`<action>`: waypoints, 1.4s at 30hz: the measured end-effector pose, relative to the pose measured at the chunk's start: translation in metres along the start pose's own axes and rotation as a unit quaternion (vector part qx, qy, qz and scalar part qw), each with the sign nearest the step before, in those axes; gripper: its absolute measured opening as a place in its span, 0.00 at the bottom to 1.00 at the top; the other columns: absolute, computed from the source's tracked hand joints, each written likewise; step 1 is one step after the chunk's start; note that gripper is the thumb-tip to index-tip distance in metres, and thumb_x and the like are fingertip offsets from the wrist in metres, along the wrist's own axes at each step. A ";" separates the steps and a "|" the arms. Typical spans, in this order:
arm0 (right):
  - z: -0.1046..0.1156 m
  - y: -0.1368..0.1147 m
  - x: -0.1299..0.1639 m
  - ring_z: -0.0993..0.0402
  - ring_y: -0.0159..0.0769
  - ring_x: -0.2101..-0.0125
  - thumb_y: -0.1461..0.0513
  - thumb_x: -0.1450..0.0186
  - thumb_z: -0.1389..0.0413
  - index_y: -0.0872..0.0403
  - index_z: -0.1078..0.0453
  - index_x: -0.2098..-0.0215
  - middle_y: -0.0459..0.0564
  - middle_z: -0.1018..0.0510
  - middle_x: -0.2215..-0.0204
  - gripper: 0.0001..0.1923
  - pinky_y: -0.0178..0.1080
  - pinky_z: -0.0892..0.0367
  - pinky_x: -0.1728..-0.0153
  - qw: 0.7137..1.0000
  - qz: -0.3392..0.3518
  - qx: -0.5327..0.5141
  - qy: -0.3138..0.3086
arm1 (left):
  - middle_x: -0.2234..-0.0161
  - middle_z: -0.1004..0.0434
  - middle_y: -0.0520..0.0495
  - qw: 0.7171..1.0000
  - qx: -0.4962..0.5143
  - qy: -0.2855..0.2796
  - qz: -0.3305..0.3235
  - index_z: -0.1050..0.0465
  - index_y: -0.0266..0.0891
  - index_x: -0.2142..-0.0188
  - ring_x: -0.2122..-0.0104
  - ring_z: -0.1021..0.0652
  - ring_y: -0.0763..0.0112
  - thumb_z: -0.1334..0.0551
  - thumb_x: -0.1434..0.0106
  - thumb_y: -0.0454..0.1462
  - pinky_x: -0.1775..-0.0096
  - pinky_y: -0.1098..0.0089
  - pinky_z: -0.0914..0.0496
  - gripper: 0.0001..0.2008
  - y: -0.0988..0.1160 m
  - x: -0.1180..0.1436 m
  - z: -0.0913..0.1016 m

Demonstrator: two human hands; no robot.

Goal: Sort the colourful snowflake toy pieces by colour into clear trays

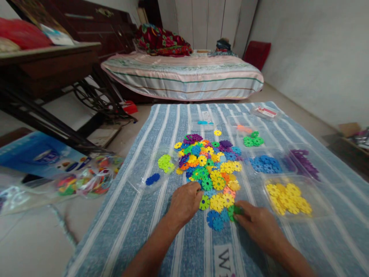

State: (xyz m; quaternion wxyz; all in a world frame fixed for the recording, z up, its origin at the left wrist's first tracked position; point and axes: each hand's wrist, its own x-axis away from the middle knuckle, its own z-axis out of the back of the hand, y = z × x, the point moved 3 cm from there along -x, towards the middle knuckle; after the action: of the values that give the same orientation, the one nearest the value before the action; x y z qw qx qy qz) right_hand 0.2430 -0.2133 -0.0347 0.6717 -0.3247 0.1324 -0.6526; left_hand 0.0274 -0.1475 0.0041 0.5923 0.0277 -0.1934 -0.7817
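Observation:
A heap of notched plastic snowflake discs (215, 173) in mixed colours lies on the striped cloth. My left hand (185, 201) rests at the heap's near left side with its fingers curled in; whatever they grip is hidden. Right beside its fingertips is a lime green disc (204, 202). At the near right edge, my right hand (256, 223) pinches a green disc (236, 210) between thumb and fingers. Blue discs (216, 221) lie just left of that hand. Sorted yellow discs (288, 198) fill part of a clear tray to its right.
Clear trays hold blue discs (265, 164), purple discs (305, 163), green discs (253, 139) and orange discs (243, 128). On the left, another tray holds lime discs (165, 163) and dark blue discs (152, 179). A bed (184, 77) stands behind; a sewing table (52, 50) is left.

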 end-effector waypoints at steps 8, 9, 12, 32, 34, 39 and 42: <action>0.010 -0.016 -0.001 0.37 0.29 0.81 0.58 0.41 0.49 0.51 0.37 0.77 0.39 0.34 0.84 0.08 0.32 0.47 0.78 0.997 0.006 -0.069 -0.015 | 0.73 0.27 0.51 0.999 0.041 0.012 0.003 0.33 0.41 0.73 0.72 0.28 0.71 0.48 0.39 0.37 0.71 0.72 0.42 0.09 -0.011 0.003 -0.004; 0.013 -0.018 -0.001 0.38 0.29 0.81 0.58 0.40 0.50 0.51 0.37 0.77 0.39 0.35 0.85 0.09 0.31 0.48 0.79 0.997 0.016 -0.076 -0.013 | 0.73 0.27 0.51 0.999 0.048 0.013 0.000 0.33 0.41 0.73 0.73 0.28 0.72 0.48 0.39 0.37 0.71 0.72 0.42 0.09 -0.012 0.003 -0.004; 0.027 -0.023 -0.006 0.40 0.28 0.82 0.57 0.39 0.50 0.51 0.36 0.76 0.39 0.36 0.86 0.10 0.31 0.49 0.80 0.996 0.047 -0.069 0.012 | 0.73 0.27 0.51 0.998 0.056 0.014 -0.008 0.33 0.41 0.73 0.73 0.28 0.72 0.48 0.39 0.37 0.71 0.72 0.42 0.09 -0.013 0.004 -0.004; 0.025 -0.054 -0.037 0.29 0.30 0.78 0.59 0.36 0.53 0.50 0.27 0.65 0.44 0.24 0.77 0.12 0.31 0.42 0.75 0.987 0.146 0.037 0.063 | 0.75 0.29 0.53 0.994 0.106 -0.003 -0.018 0.32 0.40 0.73 0.73 0.29 0.73 0.46 0.41 0.36 0.71 0.73 0.43 0.07 -0.017 0.005 -0.008; 0.009 -0.055 -0.033 0.28 0.31 0.76 0.59 0.36 0.52 0.50 0.27 0.60 0.46 0.22 0.75 0.12 0.32 0.42 0.74 0.991 0.120 0.055 0.010 | 0.75 0.29 0.53 0.994 0.108 -0.002 -0.019 0.32 0.40 0.73 0.73 0.29 0.73 0.46 0.41 0.37 0.71 0.73 0.43 0.07 -0.017 0.005 -0.008; -0.007 -0.056 -0.033 0.25 0.39 0.69 0.56 0.38 0.47 0.51 0.32 0.50 0.53 0.20 0.67 0.19 0.34 0.42 0.71 0.990 0.060 0.123 -0.036 | 0.74 0.28 0.52 0.994 0.107 0.000 -0.025 0.32 0.40 0.73 0.73 0.29 0.72 0.46 0.41 0.37 0.70 0.73 0.42 0.07 -0.017 0.006 -0.008; -0.009 -0.056 -0.034 0.25 0.42 0.67 0.56 0.38 0.47 0.51 0.31 0.51 0.54 0.20 0.67 0.19 0.36 0.42 0.70 0.989 0.046 0.136 -0.037 | 0.74 0.28 0.52 0.994 0.107 -0.002 -0.027 0.32 0.40 0.72 0.72 0.29 0.72 0.46 0.40 0.38 0.70 0.73 0.42 0.07 -0.018 0.006 -0.009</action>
State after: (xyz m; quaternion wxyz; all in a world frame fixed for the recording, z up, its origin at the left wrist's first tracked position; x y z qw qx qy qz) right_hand 0.1893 -0.1791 -0.0154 0.7432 -0.2479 0.0315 -0.6206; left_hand 0.0116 -0.1520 -0.0087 0.5639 0.0951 -0.2763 -0.7724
